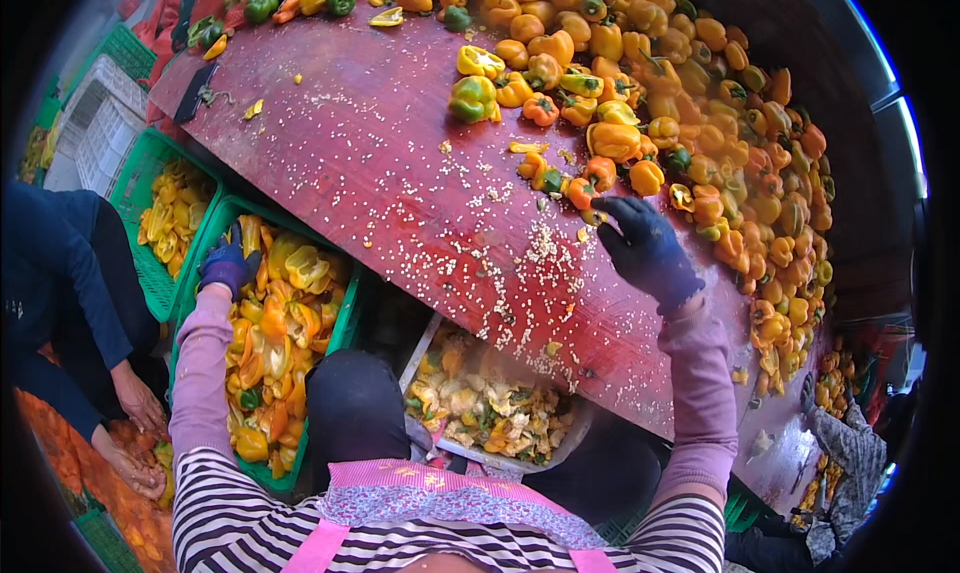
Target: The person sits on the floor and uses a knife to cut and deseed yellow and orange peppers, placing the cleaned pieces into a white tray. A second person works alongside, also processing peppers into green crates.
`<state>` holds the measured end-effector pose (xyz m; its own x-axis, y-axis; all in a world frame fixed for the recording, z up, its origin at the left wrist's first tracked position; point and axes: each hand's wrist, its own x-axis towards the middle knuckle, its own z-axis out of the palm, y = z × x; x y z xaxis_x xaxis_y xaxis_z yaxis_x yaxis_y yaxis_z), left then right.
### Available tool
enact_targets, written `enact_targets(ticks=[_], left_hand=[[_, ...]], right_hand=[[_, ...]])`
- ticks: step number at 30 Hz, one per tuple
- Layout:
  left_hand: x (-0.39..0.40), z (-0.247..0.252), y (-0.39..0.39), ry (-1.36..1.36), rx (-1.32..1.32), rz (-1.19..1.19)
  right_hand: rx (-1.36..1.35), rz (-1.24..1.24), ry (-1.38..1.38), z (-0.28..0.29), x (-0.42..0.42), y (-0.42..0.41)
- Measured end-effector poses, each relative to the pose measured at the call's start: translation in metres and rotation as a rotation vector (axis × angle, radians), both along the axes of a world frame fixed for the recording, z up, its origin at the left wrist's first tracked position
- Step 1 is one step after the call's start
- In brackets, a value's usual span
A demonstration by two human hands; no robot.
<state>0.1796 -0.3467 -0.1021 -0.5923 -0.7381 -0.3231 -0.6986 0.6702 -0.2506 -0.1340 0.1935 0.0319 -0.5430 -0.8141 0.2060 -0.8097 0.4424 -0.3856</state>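
Observation:
My left hand (pixel 227 264), in a dark blue glove, rests at the upper left end of a green plastic crate (pixel 346 303) filled with cut yellow and orange bell pepper pieces (pixel 277 322); whether it grips any piece cannot be told. Over the red tabletop (pixel 420 220) my right hand (pixel 646 249), also gloved, reaches with bent fingers to the near edge of the pepper pile. Its fingertips are beside a small orange pepper (pixel 581 193); a hold on it cannot be made out. Pale seeds (pixel 551 254) lie scattered on the table left of this hand.
Whole bell peppers (pixel 697 123) are heaped along the table's far and right side. A white tub (pixel 517 464) of cores and scraps stands between my knees. Another green crate (pixel 154 292) holds pieces at left, near a person's bare hands (pixel 135 438). Another person (pixel 847 453) is at lower right.

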Motion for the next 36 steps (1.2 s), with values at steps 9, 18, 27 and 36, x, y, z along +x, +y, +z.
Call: enact_targets(ticks=[9, 18, 27, 36], left_hand=[[-0.294, 0.073, 0.081, 1.072, 0.521, -0.7], [-0.482, 0.02, 0.201, 0.761, 1.38, -0.527], [-0.32, 0.018, 0.257, 1.083, 0.753, -0.819], [-0.324, 0.01, 0.255, 1.07, 0.62, -0.93]], right_hand=[[-0.229, -0.481, -0.169, -0.056, -0.284, -0.043], [0.047, -0.41, -0.262, -0.087, -0.263, -0.04], [-0.3, -0.088, -0.089, -0.065, -0.109, 0.044], [-0.023, -0.95, 0.06, -0.084, -0.302, 0.199]])
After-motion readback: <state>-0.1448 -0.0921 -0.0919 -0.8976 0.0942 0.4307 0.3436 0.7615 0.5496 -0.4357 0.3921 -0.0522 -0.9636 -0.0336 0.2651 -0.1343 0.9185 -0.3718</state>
